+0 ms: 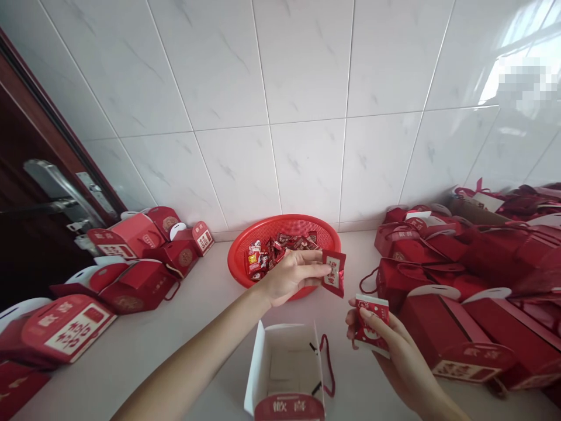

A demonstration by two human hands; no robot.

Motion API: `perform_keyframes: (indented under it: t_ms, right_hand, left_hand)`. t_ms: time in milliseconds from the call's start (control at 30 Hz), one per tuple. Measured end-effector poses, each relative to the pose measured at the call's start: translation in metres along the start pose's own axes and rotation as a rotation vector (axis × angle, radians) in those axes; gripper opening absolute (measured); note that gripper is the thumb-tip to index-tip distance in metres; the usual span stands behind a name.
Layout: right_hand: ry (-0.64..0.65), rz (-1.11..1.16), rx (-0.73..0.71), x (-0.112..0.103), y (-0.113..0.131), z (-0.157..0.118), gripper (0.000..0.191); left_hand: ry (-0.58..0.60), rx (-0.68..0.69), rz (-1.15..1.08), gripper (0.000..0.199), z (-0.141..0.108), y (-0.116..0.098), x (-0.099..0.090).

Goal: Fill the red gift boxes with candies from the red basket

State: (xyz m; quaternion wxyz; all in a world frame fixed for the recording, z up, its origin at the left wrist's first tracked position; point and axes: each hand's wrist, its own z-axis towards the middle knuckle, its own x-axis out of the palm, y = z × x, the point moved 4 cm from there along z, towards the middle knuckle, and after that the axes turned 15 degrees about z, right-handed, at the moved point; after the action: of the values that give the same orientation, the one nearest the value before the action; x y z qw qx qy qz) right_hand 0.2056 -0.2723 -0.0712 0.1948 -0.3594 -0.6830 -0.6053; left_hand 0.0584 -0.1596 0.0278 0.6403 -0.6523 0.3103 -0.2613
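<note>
My left hand (291, 273) reaches across the front of a red plastic basket (240, 234) and pinches a small red candy packet (333, 273) with a pale printed panel. Several wrapped candies (258, 257) lie in the basket behind that hand. On the right, my right hand (390, 339) is closed around a red and white candy packet (371, 321); whether it is one packet or more, I cannot tell. Below and between the hands stands an open gift box (289, 365), white inside, with a red front flap and a dark red cord handle on its right side.
Closed red gift boxes (144, 286) line the left side by a dark door with a metal handle (56, 187). Many more red boxes (442, 330) are heaped at the right. A white tiled wall (307, 158) rises behind the white counter (197, 345).
</note>
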Motion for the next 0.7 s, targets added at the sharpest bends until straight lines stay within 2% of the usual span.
perform_keyframes:
  t_ms: [133, 267, 333, 500, 700]
  right_hand:
    - [0.079, 0.005, -0.047, 0.014, 0.002, -0.005, 0.036]
    - [0.148, -0.012, -0.113, 0.024, 0.002, -0.011, 0.036]
    - [0.128, -0.015, -0.135, 0.024, 0.002, -0.012, 0.036]
    - [0.050, 0.005, -0.133, 0.018, 0.005, -0.009, 0.034]
    - [0.009, 0.034, -0.097, 0.017, 0.010, -0.009, 0.037]
  left_hand:
    - [0.006, -0.011, 0.110, 0.025, -0.005, 0.001, 0.009]
    - [-0.003, -0.079, 0.143, 0.031, -0.006, 0.005, 0.014]
    - [0.000, -0.114, 0.162, 0.033, -0.008, 0.007, 0.015]
    - [0.112, -0.161, 0.225, 0.034, -0.010, 0.007, 0.018]
    - [0.097, -0.125, 0.309, 0.038, -0.008, 0.008, 0.015]
